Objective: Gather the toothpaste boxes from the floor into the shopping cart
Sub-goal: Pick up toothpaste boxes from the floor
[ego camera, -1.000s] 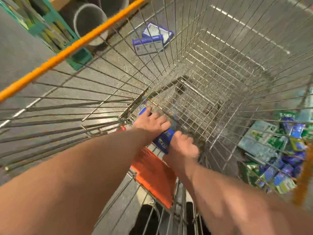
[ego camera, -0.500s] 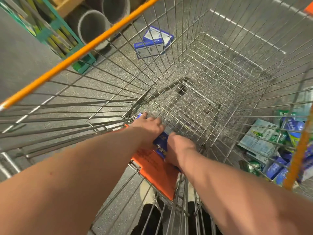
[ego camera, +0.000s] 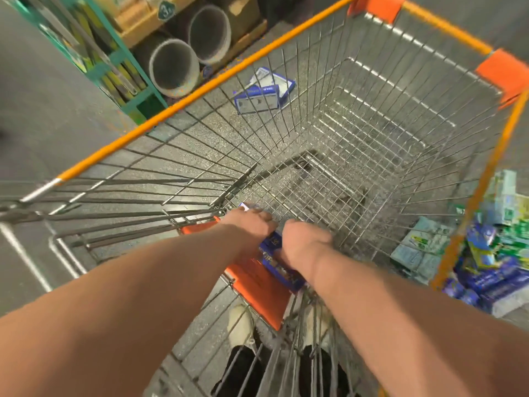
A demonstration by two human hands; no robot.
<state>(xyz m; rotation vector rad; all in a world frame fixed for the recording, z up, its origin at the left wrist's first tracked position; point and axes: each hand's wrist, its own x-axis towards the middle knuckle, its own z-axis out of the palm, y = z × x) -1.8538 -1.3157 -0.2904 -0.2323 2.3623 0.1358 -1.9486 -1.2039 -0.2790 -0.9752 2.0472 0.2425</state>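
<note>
A shop, seemingly a hardware or warehouse store: a wire cart (ego camera: pixel 200 85) with an orange rim stands on speckled floor (ego camera: pixel 43 116), beside a green rack (ego camera: pixel 126 53) holding wide pipes (ego camera: pixel 174 67), with boxes (ego camera: pixel 486 277) heaped nearby.

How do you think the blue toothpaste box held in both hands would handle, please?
Probably stiff: the blue toothpaste box shows straight edges between the left hand and the right hand. Likely light, since it looks like slim cardboard. Its flat faces should rest on the shopping cart floor without rolling.
</note>
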